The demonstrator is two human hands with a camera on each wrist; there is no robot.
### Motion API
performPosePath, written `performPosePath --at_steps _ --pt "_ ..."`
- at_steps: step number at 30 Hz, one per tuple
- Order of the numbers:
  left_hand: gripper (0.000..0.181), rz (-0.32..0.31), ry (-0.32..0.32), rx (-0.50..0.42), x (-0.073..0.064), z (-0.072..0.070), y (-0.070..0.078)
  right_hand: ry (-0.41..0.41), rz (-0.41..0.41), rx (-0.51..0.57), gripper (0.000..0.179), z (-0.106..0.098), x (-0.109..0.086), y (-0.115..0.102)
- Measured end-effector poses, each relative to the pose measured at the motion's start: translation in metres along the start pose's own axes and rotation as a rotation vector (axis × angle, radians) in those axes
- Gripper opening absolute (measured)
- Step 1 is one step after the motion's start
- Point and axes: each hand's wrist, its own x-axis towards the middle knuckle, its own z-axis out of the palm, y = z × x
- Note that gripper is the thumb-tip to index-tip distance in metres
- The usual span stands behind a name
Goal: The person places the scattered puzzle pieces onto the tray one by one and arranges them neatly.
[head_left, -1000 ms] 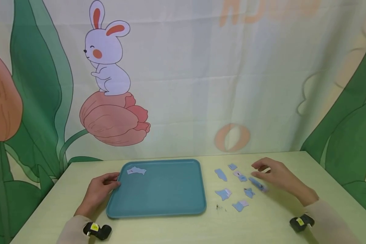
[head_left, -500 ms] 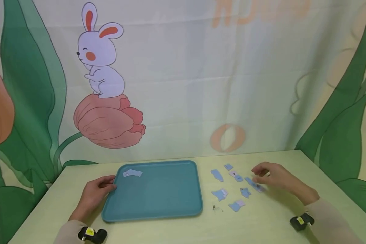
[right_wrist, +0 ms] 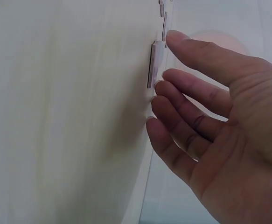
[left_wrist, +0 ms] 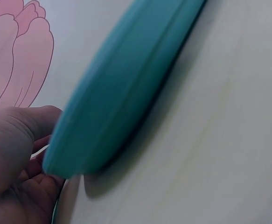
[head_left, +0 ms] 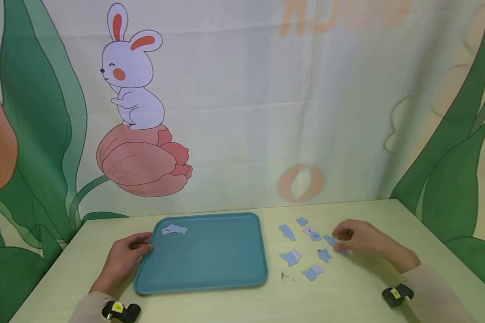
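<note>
My left hand [head_left: 122,256] holds the left edge of the teal tray [head_left: 204,258], thumb at the rim; in the left wrist view that hand [left_wrist: 14,163] curls round the tray's end. On the tray's far left corner lies a light, irregular flat puzzle piece [head_left: 175,229]. My right hand [head_left: 361,237] hovers low over a long blue puzzle piece [head_left: 329,240], thumb and fingertips right at it and partly covering it. The right wrist view shows the hand [right_wrist: 219,126] with fingers bent loosely and apart, and a flat piece [right_wrist: 153,65] standing out beside the fingertips.
Several blue and pale puzzle pieces lie right of the tray, such as one at the back [head_left: 302,221], one near the middle [head_left: 290,257] and one in front [head_left: 313,272]. Small dark specks [head_left: 284,275] mark the table. A printed curtain [head_left: 226,112] hangs behind.
The right hand has lowered onto the long blue piece, its thumb and fingers now covering part of it. The left hand stays at the tray's edge. The head view has shifted slightly.
</note>
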Motion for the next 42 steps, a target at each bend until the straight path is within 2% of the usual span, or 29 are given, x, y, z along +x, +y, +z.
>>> performPosePath --at_steps 7,14,23,42 --pt "0.045 -0.007 -0.003 -0.004 0.0001 0.0003 -0.0004 -0.033 -0.013 0.016 0.025 0.0003 -0.0007 0.0038" --pt "0.045 -0.008 -0.001 -0.001 0.0008 0.0009 -0.0013 -0.030 -0.020 0.012 0.023 -0.0012 -0.0019 0.0040" --pt "0.045 -0.003 0.003 0.006 0.0011 0.0019 -0.0026 -0.022 0.013 -0.022 0.019 -0.0040 -0.0042 0.0025" --pt "0.045 -0.011 0.004 0.004 0.0008 0.0011 -0.0008 -0.008 -0.003 -0.047 0.019 -0.0035 -0.0038 0.0065"
